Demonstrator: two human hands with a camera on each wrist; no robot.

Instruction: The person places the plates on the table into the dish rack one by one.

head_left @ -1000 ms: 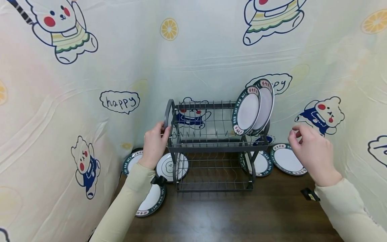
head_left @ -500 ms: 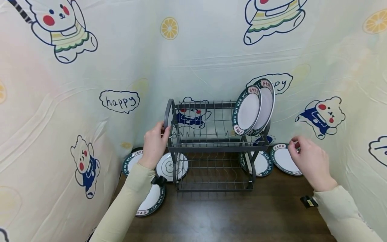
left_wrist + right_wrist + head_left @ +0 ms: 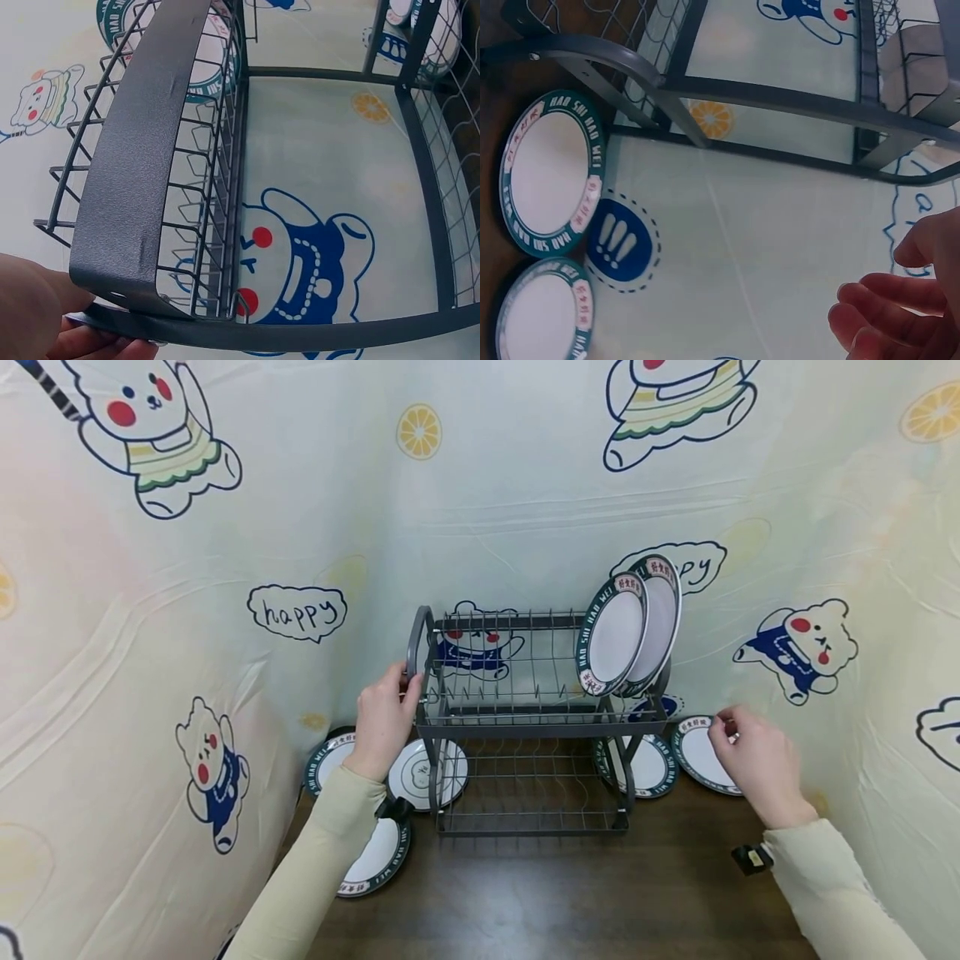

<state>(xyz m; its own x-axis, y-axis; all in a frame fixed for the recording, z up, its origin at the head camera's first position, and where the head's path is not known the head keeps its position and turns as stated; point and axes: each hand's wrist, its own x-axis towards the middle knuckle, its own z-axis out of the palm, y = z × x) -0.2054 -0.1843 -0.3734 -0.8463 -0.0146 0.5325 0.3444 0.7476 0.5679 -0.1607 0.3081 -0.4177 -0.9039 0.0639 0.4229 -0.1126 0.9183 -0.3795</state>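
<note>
A two-tier dark metal dish rack (image 3: 540,729) stands on the brown table. My left hand (image 3: 384,718) grips the rack's left end frame, its fingers curled round the bar in the left wrist view. Two white plates with green patterned rims lean in the right end of the upper tier, the front plate (image 3: 615,639) overlapping the rear plate (image 3: 667,602). To the right of the rack hovers my right hand (image 3: 765,768), holding nothing, its fingers loosely curled. It partly covers a plate (image 3: 701,753) lying flat at the back right in the head view.
Another flat plate (image 3: 651,768) lies by the rack's right leg. At the left are a white plate (image 3: 408,777) behind the left leg, a green-rimmed plate (image 3: 375,856) nearer the front, and one more plate (image 3: 326,760) by the curtain. A printed curtain (image 3: 480,485) encloses the back and sides.
My right hand has moved a little down and to the left, nearer the rack. The left hand, rack and plates stay as they were.
</note>
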